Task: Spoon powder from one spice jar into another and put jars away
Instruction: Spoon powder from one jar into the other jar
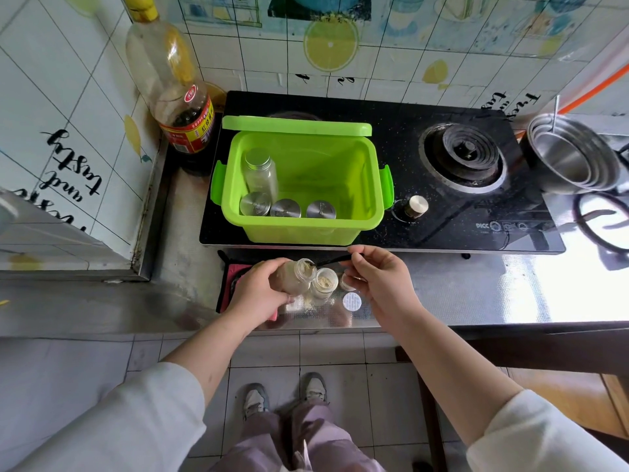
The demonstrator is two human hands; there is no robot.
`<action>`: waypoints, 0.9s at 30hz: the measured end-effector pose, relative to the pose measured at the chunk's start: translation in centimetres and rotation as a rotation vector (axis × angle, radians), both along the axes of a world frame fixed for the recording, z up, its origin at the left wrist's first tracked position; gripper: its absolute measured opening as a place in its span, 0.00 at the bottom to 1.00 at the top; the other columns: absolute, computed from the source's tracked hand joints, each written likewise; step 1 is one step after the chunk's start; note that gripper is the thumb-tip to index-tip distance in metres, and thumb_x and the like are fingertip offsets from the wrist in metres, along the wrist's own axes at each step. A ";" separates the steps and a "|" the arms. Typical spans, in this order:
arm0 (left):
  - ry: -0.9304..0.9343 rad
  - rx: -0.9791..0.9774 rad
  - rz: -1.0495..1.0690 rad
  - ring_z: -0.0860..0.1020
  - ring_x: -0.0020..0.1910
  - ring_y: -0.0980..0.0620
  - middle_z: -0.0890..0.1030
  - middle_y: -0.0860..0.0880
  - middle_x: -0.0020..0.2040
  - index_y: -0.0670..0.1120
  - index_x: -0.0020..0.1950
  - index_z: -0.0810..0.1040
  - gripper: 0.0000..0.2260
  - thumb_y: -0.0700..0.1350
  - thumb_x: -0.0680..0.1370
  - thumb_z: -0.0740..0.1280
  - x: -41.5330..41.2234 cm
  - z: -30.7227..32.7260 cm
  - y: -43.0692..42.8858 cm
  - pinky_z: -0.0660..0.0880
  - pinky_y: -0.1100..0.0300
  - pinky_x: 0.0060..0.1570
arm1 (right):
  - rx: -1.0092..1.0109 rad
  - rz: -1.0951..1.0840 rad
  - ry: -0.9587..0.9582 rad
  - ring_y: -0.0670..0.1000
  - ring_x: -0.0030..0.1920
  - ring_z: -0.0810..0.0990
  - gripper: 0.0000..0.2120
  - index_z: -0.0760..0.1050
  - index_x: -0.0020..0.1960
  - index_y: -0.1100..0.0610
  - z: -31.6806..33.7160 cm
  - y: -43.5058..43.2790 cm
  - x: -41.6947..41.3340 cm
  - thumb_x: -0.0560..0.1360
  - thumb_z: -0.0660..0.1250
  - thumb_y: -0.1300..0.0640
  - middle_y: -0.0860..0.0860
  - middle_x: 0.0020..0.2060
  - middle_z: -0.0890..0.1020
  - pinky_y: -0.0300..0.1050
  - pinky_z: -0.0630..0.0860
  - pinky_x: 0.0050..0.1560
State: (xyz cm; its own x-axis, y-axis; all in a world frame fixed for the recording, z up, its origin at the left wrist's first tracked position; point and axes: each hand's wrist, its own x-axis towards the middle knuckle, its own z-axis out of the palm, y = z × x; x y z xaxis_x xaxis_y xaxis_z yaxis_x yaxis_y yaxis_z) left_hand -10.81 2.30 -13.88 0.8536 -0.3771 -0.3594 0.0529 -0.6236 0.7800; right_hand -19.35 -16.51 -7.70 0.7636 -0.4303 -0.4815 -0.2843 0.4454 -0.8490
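The person stands at the steel bench [476,291] with both hands over its near edge. The left hand [258,291] has its fingers [272,270] wrapped round a spice jar [296,275] of tan powder, tipped well over so that its long axis runs nearly level, base toward the palm and open mouth pointing right and slightly up. The right hand [377,277] pinches the end of a thin dark spoon [335,259] between thumb and fingertips; the spoon lies almost level too, handle to the right, bowl end to the left at the mouth of the tilted jar.

Just beside and below that mouth a second open jar [325,284] stands upright on the bench, pale powder showing inside. A little powder [311,306] is scattered on the bench in front of it. A round white lid [351,301] lies flat nearby, and another small jar or cap sits half hidden behind the right hand; I cannot tell which. A red cloth [231,277] lies under the left hand.

Beyond, a green bin [303,229] sits open on the black stove [476,206], its lid [296,126] propped at the back, with four metal-capped jars [286,207] inside along its left and near sides. A tall sauce bottle [177,97] stands in the corner, and steel bowls [571,155] are nested to the right.
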 end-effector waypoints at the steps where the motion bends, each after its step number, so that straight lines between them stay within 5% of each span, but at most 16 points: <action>1: 0.000 0.001 0.000 0.76 0.56 0.52 0.80 0.55 0.56 0.57 0.60 0.77 0.30 0.38 0.62 0.79 0.0 0.0 0.0 0.73 0.53 0.60 | 0.001 -0.003 -0.002 0.47 0.34 0.80 0.07 0.78 0.48 0.59 0.0 -0.1 0.0 0.79 0.62 0.66 0.57 0.37 0.82 0.40 0.79 0.38; 16: 0.065 -0.056 0.071 0.78 0.55 0.51 0.81 0.55 0.56 0.57 0.60 0.77 0.30 0.38 0.62 0.79 -0.4 -0.1 -0.5 0.75 0.50 0.59 | 0.052 -0.056 0.022 0.49 0.38 0.79 0.07 0.79 0.49 0.59 -0.7 -1.0 -0.5 0.79 0.62 0.65 0.58 0.41 0.82 0.40 0.80 0.40; 21: 0.091 -0.078 0.084 0.78 0.55 0.51 0.80 0.55 0.56 0.57 0.59 0.77 0.29 0.37 0.63 0.78 -0.6 0.2 -0.4 0.76 0.61 0.50 | 0.079 -0.092 0.021 0.49 0.37 0.79 0.07 0.79 0.49 0.61 -0.7 -1.1 -0.8 0.79 0.62 0.66 0.57 0.39 0.82 0.39 0.80 0.39; 27: 0.096 -0.066 0.090 0.78 0.55 0.51 0.80 0.55 0.55 0.56 0.59 0.77 0.28 0.36 0.63 0.78 -0.7 0.0 -0.6 0.75 0.54 0.57 | 0.093 -0.117 0.039 0.48 0.37 0.80 0.07 0.78 0.50 0.61 -1.0 -1.7 -1.3 0.79 0.62 0.65 0.56 0.39 0.82 0.39 0.81 0.39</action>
State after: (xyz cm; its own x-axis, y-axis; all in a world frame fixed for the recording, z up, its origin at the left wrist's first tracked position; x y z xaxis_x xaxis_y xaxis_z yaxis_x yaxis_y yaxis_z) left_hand -11.51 1.69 -13.88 0.8479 -0.3264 -0.4178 0.1824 -0.5603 0.8079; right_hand -20.66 -18.19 -8.68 0.6905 -0.4675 -0.5520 -0.2582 0.5535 -0.7918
